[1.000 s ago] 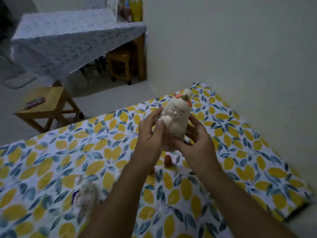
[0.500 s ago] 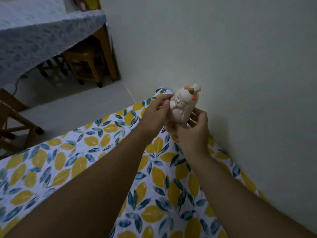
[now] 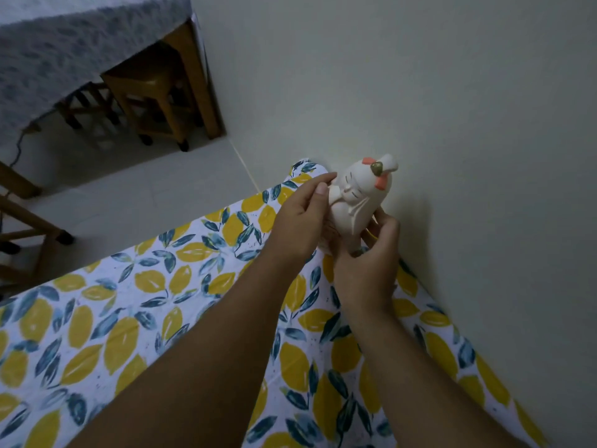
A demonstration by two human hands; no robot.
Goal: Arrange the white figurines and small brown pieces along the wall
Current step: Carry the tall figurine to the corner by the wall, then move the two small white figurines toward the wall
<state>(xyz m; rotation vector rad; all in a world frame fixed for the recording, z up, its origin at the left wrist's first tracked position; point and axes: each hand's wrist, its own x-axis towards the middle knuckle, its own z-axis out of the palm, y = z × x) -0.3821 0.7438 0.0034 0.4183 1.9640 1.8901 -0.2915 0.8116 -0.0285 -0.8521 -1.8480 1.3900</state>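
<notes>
A white figurine (image 3: 358, 202) with orange patches and a small brown knob on its head is held between both hands, tilted, close to the pale wall (image 3: 452, 124) near the far corner of the lemon-print cloth (image 3: 129, 318). My left hand (image 3: 300, 218) grips its left side with thumb and fingers. My right hand (image 3: 368, 263) holds its base from below and the right. Its bottom is hidden by my fingers, so I cannot tell whether it touches the cloth. No small brown pieces are in view.
Beyond the cloth lies a bare pale floor (image 3: 129, 189). A table under a grey-white cover (image 3: 64, 50) stands at the back left with a wooden stool (image 3: 151, 101) beneath it. Another wooden stool (image 3: 26, 221) is at the left edge.
Both hands have carried the figurine from mid-cloth toward the wall and far corner, lowering it. My view has swung right, so the small brown piece and other figurine are out of sight.
</notes>
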